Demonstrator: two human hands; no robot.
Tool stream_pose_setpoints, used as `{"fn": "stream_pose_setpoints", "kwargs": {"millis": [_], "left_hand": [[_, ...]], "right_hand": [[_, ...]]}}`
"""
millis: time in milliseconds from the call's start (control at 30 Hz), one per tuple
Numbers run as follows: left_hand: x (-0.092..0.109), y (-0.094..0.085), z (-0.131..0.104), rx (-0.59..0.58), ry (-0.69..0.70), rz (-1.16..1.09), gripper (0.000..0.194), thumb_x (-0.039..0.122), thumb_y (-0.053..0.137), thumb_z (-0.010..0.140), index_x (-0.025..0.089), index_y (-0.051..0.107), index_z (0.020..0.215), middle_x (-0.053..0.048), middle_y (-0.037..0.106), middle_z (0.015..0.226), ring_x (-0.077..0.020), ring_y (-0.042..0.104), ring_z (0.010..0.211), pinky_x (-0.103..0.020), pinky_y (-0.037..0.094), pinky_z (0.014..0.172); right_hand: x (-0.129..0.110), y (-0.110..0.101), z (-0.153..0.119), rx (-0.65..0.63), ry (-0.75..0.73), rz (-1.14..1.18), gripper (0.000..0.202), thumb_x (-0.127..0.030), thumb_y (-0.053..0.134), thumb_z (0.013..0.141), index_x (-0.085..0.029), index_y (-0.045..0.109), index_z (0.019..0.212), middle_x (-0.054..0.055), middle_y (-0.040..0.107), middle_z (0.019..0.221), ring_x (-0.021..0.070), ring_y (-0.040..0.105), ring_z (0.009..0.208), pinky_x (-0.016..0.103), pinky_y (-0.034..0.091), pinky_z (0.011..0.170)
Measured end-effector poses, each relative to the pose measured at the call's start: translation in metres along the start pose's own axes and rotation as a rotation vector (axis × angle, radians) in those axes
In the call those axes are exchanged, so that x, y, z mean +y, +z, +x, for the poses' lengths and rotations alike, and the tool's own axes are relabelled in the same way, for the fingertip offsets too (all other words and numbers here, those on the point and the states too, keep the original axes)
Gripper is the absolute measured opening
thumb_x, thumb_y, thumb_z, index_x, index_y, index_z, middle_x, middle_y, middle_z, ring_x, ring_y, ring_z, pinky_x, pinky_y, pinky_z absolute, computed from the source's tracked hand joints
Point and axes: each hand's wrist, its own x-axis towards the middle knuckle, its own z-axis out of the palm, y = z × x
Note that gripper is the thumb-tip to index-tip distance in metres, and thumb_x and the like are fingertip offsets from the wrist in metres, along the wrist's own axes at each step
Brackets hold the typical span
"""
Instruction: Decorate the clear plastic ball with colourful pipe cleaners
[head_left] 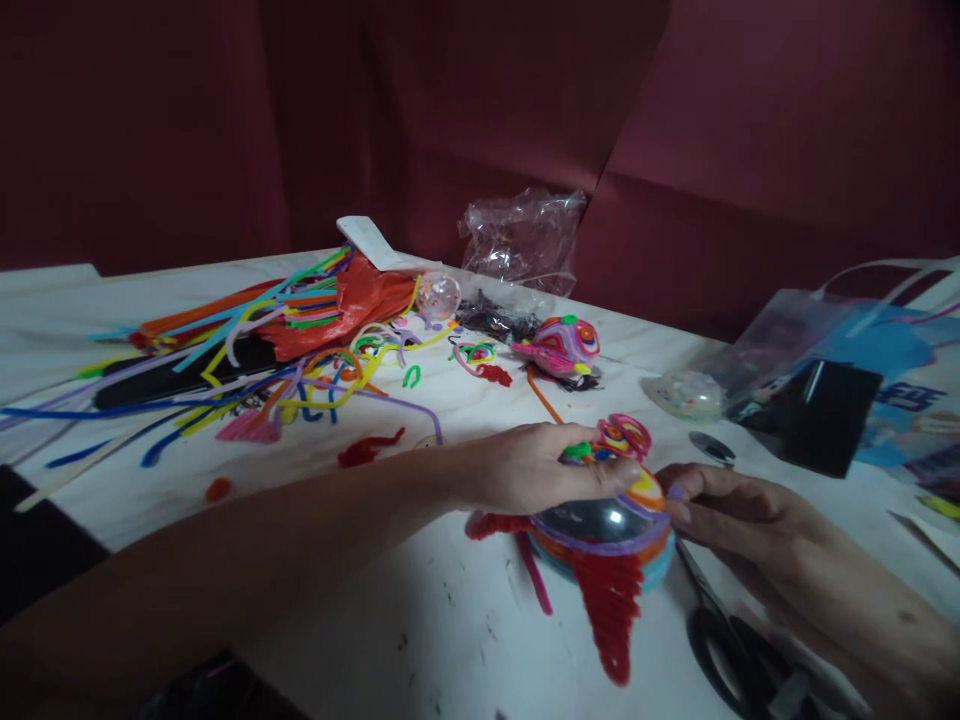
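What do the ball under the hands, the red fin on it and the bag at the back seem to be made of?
Ball: probably clear, glossy plastic; it shows bright reflections. The left hand rests on it and the right hand touches its side.
Red fin: fuzzy pipe cleaner, matte, with a bristly edge.
Bag: thin clear plastic film, crinkled and shiny.

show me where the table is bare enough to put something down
Bare table lies in front of the left hand, left of the red fin. Another patch sits between the pipe cleaner pile and the forearm. Crowded: around the craft ball, scissors, bags.
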Motion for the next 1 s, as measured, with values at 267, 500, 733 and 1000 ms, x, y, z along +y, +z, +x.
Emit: {"fn": "stream_pose_setpoints", "kwargs": {"millis": [267, 500, 733, 1000], "left_hand": [[-0.001, 0.002, -0.001, -0.020, 0.033, -0.046, 0.045, 0.052, 0.051, 0.083, 0.017, 0.058, 0.111, -0.002, 0.063, 0.109, -0.0178, 0.056, 0.106, -0.024, 0.044, 0.089], [-0.001, 0.005, -0.001, -0.052, 0.072, -0.157, 0.035, 0.039, 0.058, 0.081, 0.015, 0.057, 0.106, -0.005, 0.064, 0.101, -0.0162, 0.059, 0.092, -0.023, 0.045, 0.079], [-0.003, 0.007, 0.000, -0.030, 0.018, -0.183, 0.039, 0.034, 0.069, 0.071, 0.015, 0.057, 0.103, -0.004, 0.062, 0.096, -0.0153, 0.057, 0.086, -0.025, 0.045, 0.077], [-0.001, -0.001, 0.005, -0.048, -0.052, -0.096, 0.062, 0.051, 0.063, 0.073, 0.017, 0.050, 0.122, -0.006, 0.060, 0.117, -0.0217, 0.055, 0.108, -0.029, 0.043, 0.090]], "right_hand": [[0.013, -0.011, 0.006, -0.176, 0.038, 0.202, 0.026, -0.040, 0.084, 0.067, -0.025, 0.066, 0.077, 0.001, 0.061, 0.079, 0.0211, 0.052, 0.078, 0.024, 0.043, 0.068], [0.018, -0.014, 0.011, -0.246, 0.059, 0.263, 0.024, -0.036, 0.086, 0.066, -0.023, 0.068, 0.075, 0.003, 0.064, 0.079, 0.0205, 0.055, 0.077, 0.025, 0.044, 0.070], [0.013, -0.009, 0.012, -0.232, 0.034, 0.252, 0.029, -0.037, 0.089, 0.063, -0.021, 0.067, 0.072, 0.003, 0.065, 0.075, 0.0180, 0.055, 0.070, 0.023, 0.044, 0.064], [0.008, -0.007, 0.008, -0.222, 0.014, 0.218, 0.034, -0.040, 0.089, 0.062, -0.020, 0.064, 0.071, 0.000, 0.061, 0.070, 0.0160, 0.050, 0.067, 0.021, 0.040, 0.062]]}}
